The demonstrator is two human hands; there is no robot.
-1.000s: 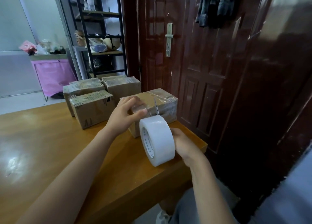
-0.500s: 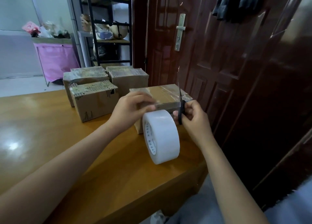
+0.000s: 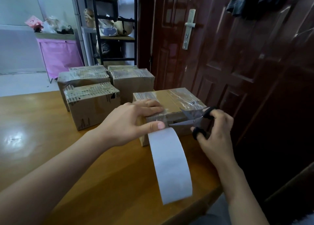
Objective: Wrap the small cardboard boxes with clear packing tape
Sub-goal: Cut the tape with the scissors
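A small cardboard box (image 3: 176, 97), wrapped in clear tape, sits near the right end of the wooden table (image 3: 51, 140). My left hand (image 3: 132, 121) lies over its near top edge, fingers flat on the lid and thumb pressing the tape against the front face. From that spot the white tape roll (image 3: 169, 165) hangs down by its strip in front of the box. My right hand (image 3: 214, 131) grips black-handled scissors (image 3: 192, 121), with the blades spread around the tape just right of my thumb.
Several taped cardboard boxes (image 3: 91, 109) are grouped behind and left of the one I hold. A dark red door (image 3: 220, 55) stands close on the right, past the table's edge. A black shelf rack (image 3: 115, 29) and a pink bin (image 3: 59, 55) are at the back.
My right hand let go of the roll, brought the scissors down and laid them sideways at the tape. The roll dropped lower in front of the box. My left hand flattened onto the box.
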